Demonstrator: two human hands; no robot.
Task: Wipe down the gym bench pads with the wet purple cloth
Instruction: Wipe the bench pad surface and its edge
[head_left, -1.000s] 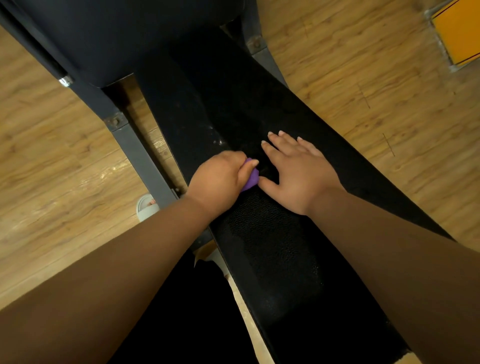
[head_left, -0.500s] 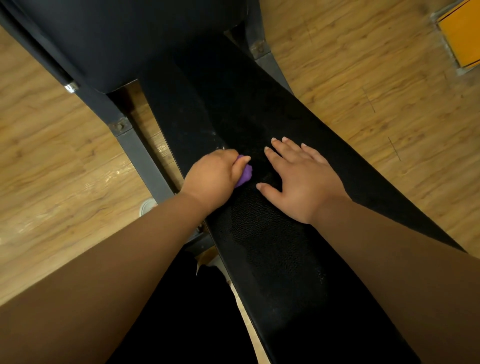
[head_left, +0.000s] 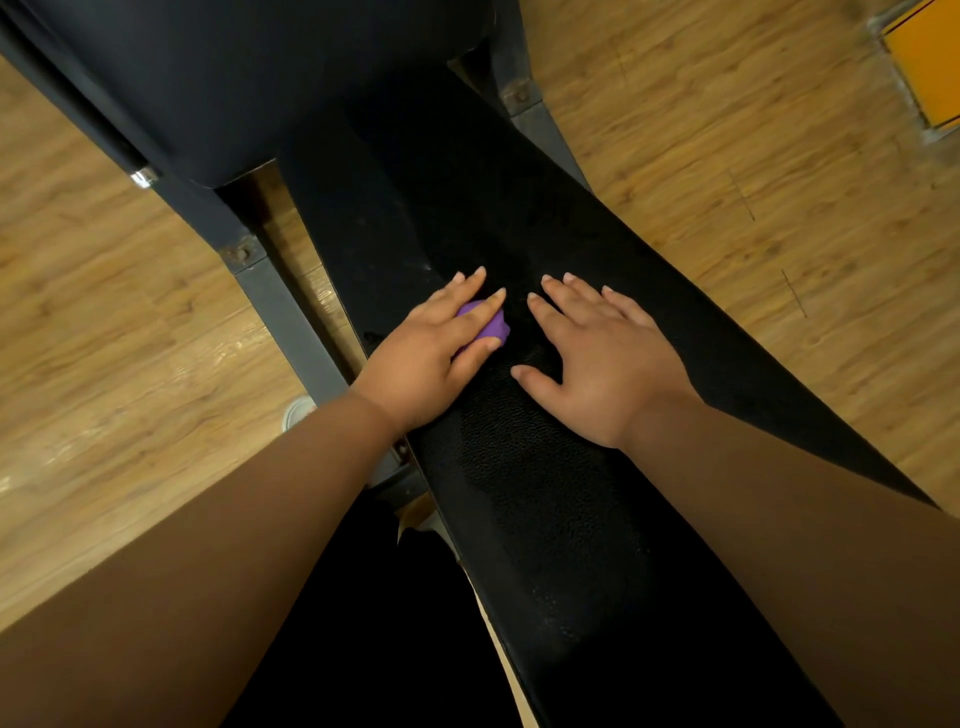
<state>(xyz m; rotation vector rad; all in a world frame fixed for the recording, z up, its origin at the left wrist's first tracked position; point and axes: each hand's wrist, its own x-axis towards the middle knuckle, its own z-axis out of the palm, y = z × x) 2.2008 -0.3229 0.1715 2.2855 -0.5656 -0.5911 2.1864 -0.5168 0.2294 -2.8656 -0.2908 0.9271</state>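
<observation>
A long black textured bench pad (head_left: 545, 519) runs from the lower right up to the top centre. My left hand (head_left: 431, 353) lies on the pad with its fingers stretched out, pressing the balled purple cloth (head_left: 488, 325) beneath them; only a small part of the cloth shows between the fingers and the thumb. My right hand (head_left: 597, 358) rests flat on the pad just to the right, fingers spread, holding nothing. A second dark pad (head_left: 249, 78) fills the top left.
Grey steel frame bars (head_left: 280, 312) run beside the pad on the left, with another bar (head_left: 535, 119) at the upper right. Wooden plank floor (head_left: 753, 182) lies on both sides. An orange mat (head_left: 930, 67) sits at the top right corner. A white shoe tip (head_left: 296, 410) shows under my left forearm.
My left hand was curled round the cloth; its fingers have now straightened and press the cloth flat, a little further up the pad. My right hand has stayed in place.
</observation>
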